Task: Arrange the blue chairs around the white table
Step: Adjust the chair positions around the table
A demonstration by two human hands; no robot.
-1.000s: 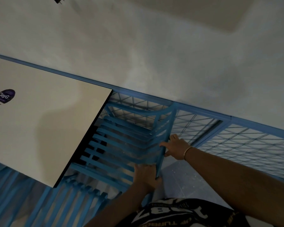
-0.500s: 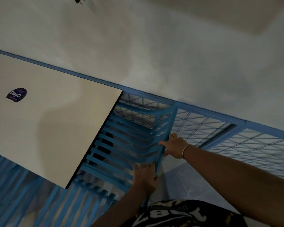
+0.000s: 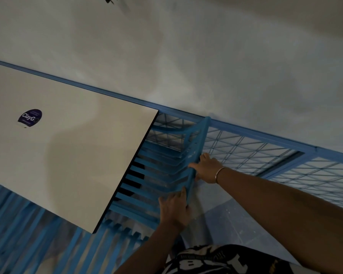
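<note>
Head view showed the blue chair (image 3: 162,169) at the right edge of the white table (image 3: 67,155), near its far corner, with the seat slats partly tucked under the tabletop. The right hand (image 3: 206,169) gripped the chair's back rail, thumb in front and fingers curled behind. The left hand (image 3: 174,210) held the same rail lower down, its fingers closed on it. A blue mesh fence (image 3: 265,155) ran just behind the chair, and a purple sticker (image 3: 29,118) sat on the tabletop.
</note>
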